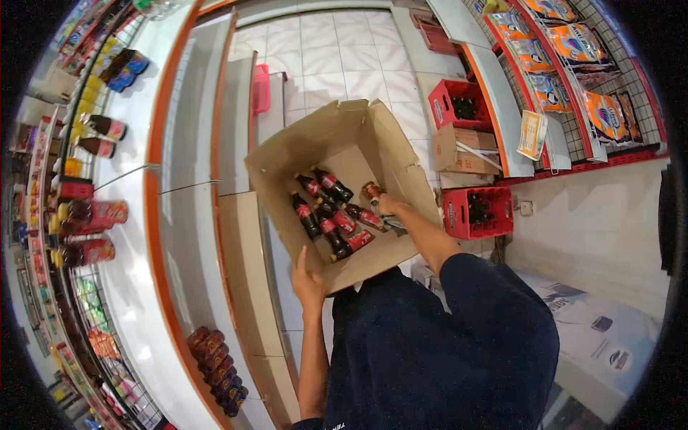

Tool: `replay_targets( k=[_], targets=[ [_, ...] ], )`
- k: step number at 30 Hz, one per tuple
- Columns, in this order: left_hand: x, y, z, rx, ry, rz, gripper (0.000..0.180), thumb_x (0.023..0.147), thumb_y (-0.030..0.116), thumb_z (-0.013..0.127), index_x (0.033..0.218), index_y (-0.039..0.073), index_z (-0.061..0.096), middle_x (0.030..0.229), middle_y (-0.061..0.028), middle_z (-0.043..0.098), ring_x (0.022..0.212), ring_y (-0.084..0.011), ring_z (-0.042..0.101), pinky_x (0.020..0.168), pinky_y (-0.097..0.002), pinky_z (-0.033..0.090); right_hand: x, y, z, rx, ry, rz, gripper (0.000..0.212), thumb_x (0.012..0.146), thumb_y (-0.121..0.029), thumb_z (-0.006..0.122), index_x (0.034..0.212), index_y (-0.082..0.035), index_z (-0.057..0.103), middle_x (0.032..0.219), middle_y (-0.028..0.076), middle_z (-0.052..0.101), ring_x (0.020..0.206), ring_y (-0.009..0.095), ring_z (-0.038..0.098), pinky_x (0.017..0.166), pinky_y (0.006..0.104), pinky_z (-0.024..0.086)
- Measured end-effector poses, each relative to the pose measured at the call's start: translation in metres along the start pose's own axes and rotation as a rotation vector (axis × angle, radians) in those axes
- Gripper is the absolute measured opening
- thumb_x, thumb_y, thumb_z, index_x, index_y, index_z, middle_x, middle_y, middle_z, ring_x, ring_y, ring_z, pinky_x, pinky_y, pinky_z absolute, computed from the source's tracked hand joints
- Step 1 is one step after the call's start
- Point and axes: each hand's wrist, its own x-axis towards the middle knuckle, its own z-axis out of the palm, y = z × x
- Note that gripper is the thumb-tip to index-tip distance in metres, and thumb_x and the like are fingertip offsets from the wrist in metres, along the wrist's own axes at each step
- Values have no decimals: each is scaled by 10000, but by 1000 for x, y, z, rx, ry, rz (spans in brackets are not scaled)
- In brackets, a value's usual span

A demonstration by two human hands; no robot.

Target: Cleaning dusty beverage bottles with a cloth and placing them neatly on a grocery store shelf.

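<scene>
A large open cardboard box (276,158) stands in front of me. Inside lie several dark cola bottles (304,216) with red labels and yellow caps, mostly on their sides. My left hand (308,285) is on the box's near left edge, thumb up along the inside and fingers partly hidden behind the wall. Reaching into the right side of the box, my right hand (391,206) is closed around a small brown-and-red container (372,191); whether it is a can or a bottle is unclear. Silvery items beside that hand are too small to make out.
Long white shelves with orange edges (154,129) run along my left, carrying bottles (93,213) and a pack of small dark drinks (217,371). On the right are red crates (478,213) of bottles, a small brown carton (459,150) and a rack of orange packets (577,44).
</scene>
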Motion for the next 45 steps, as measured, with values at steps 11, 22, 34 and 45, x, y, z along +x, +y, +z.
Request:
replay_targets(
  k=[11, 22, 34, 45],
  targets=[
    [-15, -13, -8, 72, 279, -178, 549, 796, -108, 459, 1287, 93, 598, 1057, -171, 649, 660, -217, 511, 663, -315, 449, -6, -152, 38, 148, -166, 36, 859, 764, -370, 732, 1435, 8, 353, 1328, 265, 520, 1192, 385, 542, 1001, 453, 457],
    [-4, 6, 0, 70, 240, -239, 535, 767, -110, 491, 1236, 107, 627, 920, -196, 600, 781, -342, 589, 712, -393, 485, 97, -151, 125, 340, -22, 337, 761, 739, -336, 736, 1371, -36, 437, 1190, 249, 615, 1129, 387, 588, 961, 457, 474],
    [-9, -1, -7, 26, 309, -236, 583, 749, -109, 449, 1268, 106, 603, 908, -194, 594, 797, -369, 578, 740, -406, 481, 24, -170, 52, 55, -175, -134, 599, 784, -335, 730, 1245, 10, 565, 1202, 240, 614, 1135, 382, 585, 943, 452, 482],
    [-14, 3, -14, 29, 393, -124, 468, 835, 147, 648, 1299, 111, 595, 1353, -256, 424, 1228, -411, 439, 1038, -448, 362, -79, -223, -111, -114, -301, -795, 963, 762, -438, 734, 1453, 75, 301, 1370, 289, 469, 1231, 398, 495, 1005, 491, 430]
  ],
)
